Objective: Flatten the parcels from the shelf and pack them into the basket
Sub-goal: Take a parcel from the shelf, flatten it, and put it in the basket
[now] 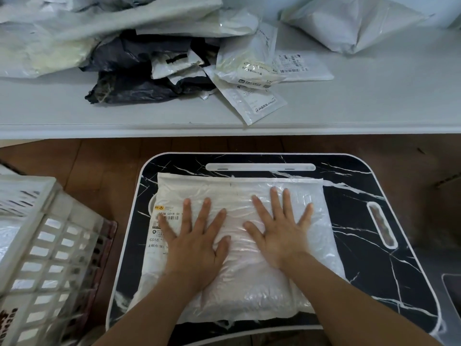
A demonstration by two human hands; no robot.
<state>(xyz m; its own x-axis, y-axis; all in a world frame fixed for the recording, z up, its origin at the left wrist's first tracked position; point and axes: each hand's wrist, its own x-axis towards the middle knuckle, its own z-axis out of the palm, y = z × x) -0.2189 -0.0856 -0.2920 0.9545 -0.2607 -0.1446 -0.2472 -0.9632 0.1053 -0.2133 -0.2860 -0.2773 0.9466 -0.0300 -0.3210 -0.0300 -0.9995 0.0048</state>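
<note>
Your left hand point(193, 242) and right hand point(280, 229) lay flat, fingers spread, pressing the white parcel point(237, 248) on the dark lap tray point(374, 221). The parcel's long side ran left to right, its label toward the basket point(40, 248), which stood just beside your left hand, the nearer one.

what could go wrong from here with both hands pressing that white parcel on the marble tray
1. The white parcel overhangs the near edge of the black marble tray; pressing by the left hand and right hand might slide it off.
2. Its thin plastic looks puffed, so hard pressing may split it.
3. The white basket looks tilted; packing could be awkward.
</note>
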